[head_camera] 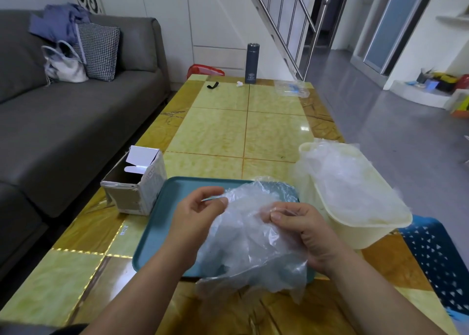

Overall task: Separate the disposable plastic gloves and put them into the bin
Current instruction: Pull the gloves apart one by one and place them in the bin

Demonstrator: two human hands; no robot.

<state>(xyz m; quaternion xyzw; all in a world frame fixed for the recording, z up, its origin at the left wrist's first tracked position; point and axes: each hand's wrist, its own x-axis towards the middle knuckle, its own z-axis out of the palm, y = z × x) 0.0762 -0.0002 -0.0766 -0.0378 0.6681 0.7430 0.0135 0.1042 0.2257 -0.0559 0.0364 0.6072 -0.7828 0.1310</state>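
I judge the job partly done: the bin (355,223), just right of my right hand (304,233), already holds a heap of loose gloves (337,179) that rises above its rim, while a clump (248,243) remains between my hands. How many gloves are in that clump I cannot tell; the layers blur together.

My left hand (200,212) pinches a thin edge of film between thumb and forefinger, its other fingers curled loosely. My right hand pinches another edge of the same clump, thumb pressed onto the forefinger, the remaining fingers folded under. The two pinches sit near each other at the clump's top, and the rest hangs below my fingers, draped over the tray (157,223) and the table (228,131) edge nearer me.

The film is clear, crinkled and limp, catching light in small creases; it will likely cling to itself. The tray is smooth, teal, with rounded corners. The bin is cream plastic, matte, oblong with a rolled rim. Left of my left hand stands an open cardboard box (137,182), apparently empty.
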